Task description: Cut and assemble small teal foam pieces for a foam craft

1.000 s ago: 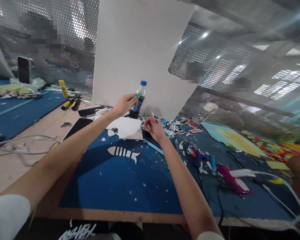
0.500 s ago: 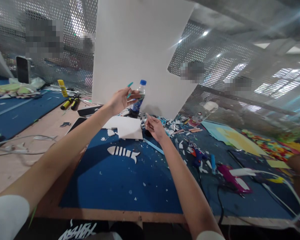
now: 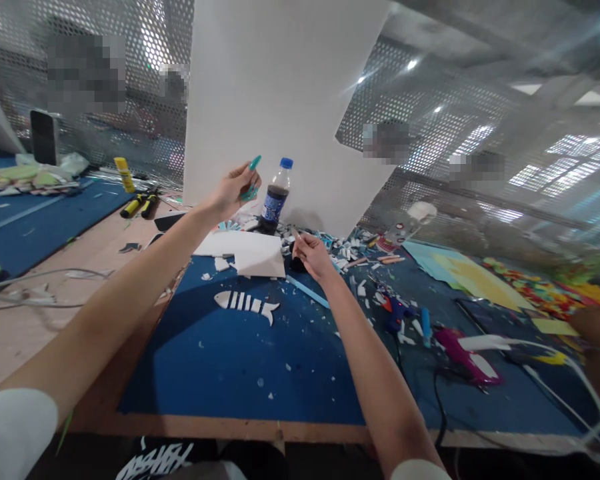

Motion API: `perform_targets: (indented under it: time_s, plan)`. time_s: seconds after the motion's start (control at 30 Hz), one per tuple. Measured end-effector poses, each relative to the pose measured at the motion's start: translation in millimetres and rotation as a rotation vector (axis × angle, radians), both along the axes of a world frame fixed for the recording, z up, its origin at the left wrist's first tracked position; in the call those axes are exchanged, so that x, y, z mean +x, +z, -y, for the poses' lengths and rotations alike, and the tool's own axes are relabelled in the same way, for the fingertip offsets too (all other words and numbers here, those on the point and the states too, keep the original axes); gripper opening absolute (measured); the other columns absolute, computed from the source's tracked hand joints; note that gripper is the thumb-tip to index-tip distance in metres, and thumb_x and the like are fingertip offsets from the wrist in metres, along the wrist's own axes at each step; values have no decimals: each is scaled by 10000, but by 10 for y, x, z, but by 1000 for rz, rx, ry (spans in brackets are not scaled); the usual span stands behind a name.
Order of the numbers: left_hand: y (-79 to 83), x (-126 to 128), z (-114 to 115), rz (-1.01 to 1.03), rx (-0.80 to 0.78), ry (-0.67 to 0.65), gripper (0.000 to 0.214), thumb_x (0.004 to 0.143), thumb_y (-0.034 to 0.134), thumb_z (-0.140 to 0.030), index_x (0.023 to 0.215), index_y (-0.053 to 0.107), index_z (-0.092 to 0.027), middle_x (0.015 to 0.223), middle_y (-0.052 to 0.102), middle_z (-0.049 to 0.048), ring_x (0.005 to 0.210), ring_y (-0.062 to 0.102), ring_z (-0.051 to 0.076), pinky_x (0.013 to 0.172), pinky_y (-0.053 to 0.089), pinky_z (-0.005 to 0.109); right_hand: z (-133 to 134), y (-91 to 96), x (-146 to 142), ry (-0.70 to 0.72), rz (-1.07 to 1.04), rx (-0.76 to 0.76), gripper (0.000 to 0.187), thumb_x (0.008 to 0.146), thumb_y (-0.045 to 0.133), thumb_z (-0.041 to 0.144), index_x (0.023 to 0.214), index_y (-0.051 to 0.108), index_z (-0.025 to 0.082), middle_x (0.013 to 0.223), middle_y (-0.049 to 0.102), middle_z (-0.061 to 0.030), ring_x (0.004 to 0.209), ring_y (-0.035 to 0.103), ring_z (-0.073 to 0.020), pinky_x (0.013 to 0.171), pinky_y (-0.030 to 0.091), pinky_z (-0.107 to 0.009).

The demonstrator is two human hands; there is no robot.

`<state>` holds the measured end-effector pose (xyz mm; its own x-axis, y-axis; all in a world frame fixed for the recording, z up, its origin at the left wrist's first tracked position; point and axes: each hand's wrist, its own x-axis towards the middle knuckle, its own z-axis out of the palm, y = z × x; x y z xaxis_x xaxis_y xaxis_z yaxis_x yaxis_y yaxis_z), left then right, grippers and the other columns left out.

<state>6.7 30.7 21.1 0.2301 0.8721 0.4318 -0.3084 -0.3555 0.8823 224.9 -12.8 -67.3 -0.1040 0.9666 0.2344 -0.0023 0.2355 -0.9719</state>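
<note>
My left hand [image 3: 237, 190] is raised left of the drink bottle [image 3: 274, 200], its fingers curled closed around a slim teal tool [image 3: 255, 162]. Parts of that tool show above and below the fingers; its exact kind is unclear. Lower and to the right, my right hand [image 3: 310, 255] is closed in a pinch, a small pale tip at its fingers; what it holds cannot be made out. A dark round object [image 3: 296, 263] sits partly behind this hand. White fish-skeleton pieces [image 3: 245, 302] lie in a row on the blue mat [image 3: 240, 373]. Behind them is a white sheet [image 3: 260, 255].
A large white board [image 3: 280, 87] stands at the back. Scraps [image 3: 347, 250] are strewn along its base. To the right lie a glue gun [image 3: 397, 312], a magenta device [image 3: 467, 357] and cables. Yellow-handled pliers [image 3: 139, 203] and a glue stick [image 3: 124, 175] are at left.
My left hand has drawn back leftward from the bottle, and its outstretched fingers have curled in around the teal tool. The right hand stays nearly in place.
</note>
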Motion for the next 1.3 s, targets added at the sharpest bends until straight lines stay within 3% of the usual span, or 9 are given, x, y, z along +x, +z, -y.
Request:
perform_targets:
  time_s: [0.33, 0.53, 0.67, 0.8, 0.97, 1.07, 1.13, 1.23, 1.3]
  plan:
    - [-15, -65, -122, -51, 140, 165, 365, 891, 423, -276, 541, 367, -187, 498, 375, -40, 420, 268, 61, 421, 251, 243, -31, 3, 29, 18, 57, -21, 440, 607, 697, 543, 493, 511, 160, 431, 474, 35, 386, 331, -45, 393, 218, -211]
    - [76, -71, -3, 4, 163, 132, 366, 921, 367, -247, 562, 372, -179, 531, 379, -38, 424, 274, 50, 431, 259, 225, -3, 57, 51, 52, 37, -51, 450, 611, 675, 587, 529, 521, 172, 429, 440, 48, 378, 304, -48, 379, 220, -206]
    - [115, -46, 57, 27, 151, 103, 375, 945, 317, -273, 594, 399, -168, 559, 385, -35, 446, 328, 38, 455, 300, 189, 89, 179, 67, 171, 40, -112, 503, 712, 524, 658, 618, 589, 168, 467, 469, 12, 400, 358, -74, 391, 257, -218]
    - [-27, -13, -54, -73, 185, 39, 346, 929, 340, -314, 615, 379, -175, 593, 421, -27, 471, 385, 36, 487, 347, 181, 155, 281, 42, 240, 11, -112, 488, 672, 561, 660, 600, 580, 178, 499, 479, -7, 471, 435, -112, 448, 330, -248]
    - [-281, -3, -188, -462, 353, 48, 338, 887, 372, -369, 620, 426, -168, 594, 498, -13, 522, 463, 63, 531, 375, 193, 145, 342, 24, 141, -91, -34, 413, 685, 562, 619, 599, 523, 217, 500, 425, 10, 540, 439, -138, 537, 396, -281]
    - [-348, 10, -137, -613, 445, -49, 233, 804, 506, -278, 608, 525, -155, 610, 588, 3, 569, 502, 78, 558, 364, 193, 115, 364, 70, 63, -132, -5, 374, 758, 479, 585, 725, 574, 225, 654, 567, -27, 580, 443, -137, 588, 423, -294]
    - [-356, 50, -55, -717, 511, -158, 157, 751, 547, -202, 601, 568, -161, 620, 630, 3, 568, 523, 82, 561, 359, 196, 97, 369, 103, 24, -143, 3, 378, 808, 409, 547, 876, 605, 231, 927, 645, -57, 586, 438, -121, 606, 428, -290]
    - [-333, 151, 99, -819, 580, -313, 166, 753, 530, -165, 602, 600, -176, 634, 664, 5, 559, 553, 84, 564, 368, 200, 77, 339, 108, 14, -129, 6, 434, 847, 321, 515, 1052, 585, 239, 1266, 542, -58, 548, 421, -86, 565, 420, -265]
    - [-306, 218, 198, -845, 611, -380, 184, 784, 511, -187, 639, 624, -186, 667, 679, 10, 595, 578, 89, 598, 392, 204, 71, 289, 74, 43, -81, 15, 438, 839, 335, 525, 1105, 560, 260, 1269, 543, -40, 473, 373, -57, 472, 370, -239]
